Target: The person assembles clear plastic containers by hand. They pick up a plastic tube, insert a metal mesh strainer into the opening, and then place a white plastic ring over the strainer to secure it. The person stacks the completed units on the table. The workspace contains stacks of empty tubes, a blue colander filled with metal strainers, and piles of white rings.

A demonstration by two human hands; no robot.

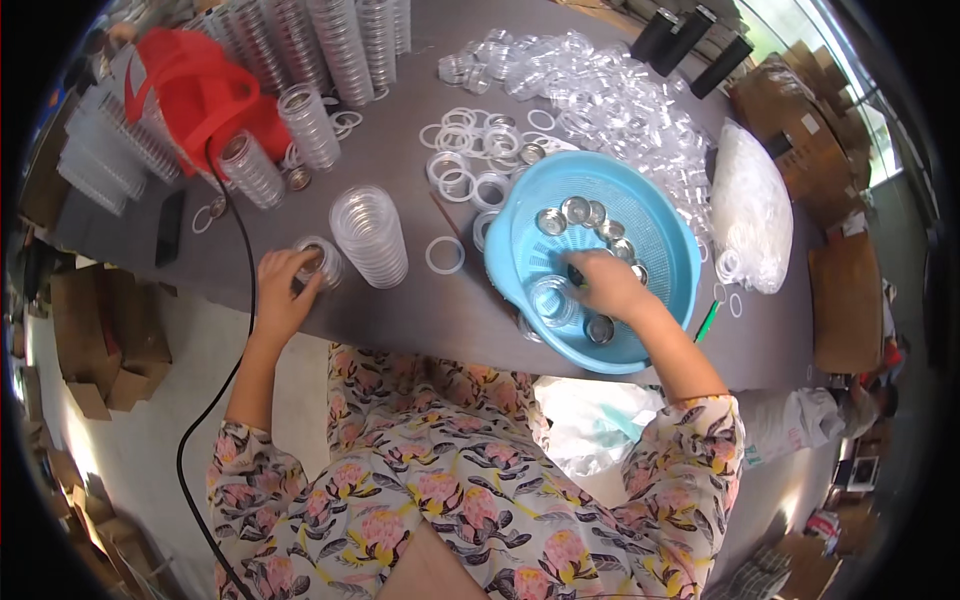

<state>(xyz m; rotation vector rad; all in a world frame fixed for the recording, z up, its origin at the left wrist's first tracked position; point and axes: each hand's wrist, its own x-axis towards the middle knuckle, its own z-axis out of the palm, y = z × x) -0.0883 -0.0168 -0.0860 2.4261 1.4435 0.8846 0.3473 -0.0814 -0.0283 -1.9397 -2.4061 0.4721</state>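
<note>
wide grey desk (430, 315), round blue perforated plastic basin (580, 175) at its front edge
right hand (612, 287) inside the basin, cannot tell whether its fingers grip; left hand (284, 288) pinches a short round clear plastic container (331, 262) near the desk's front edge.

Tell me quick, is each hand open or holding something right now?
Left hand: partly curled at a clear round container; can't tell if gripping.
Right hand: fingers bent inside the blue basket; can't tell if holding anything.
</note>
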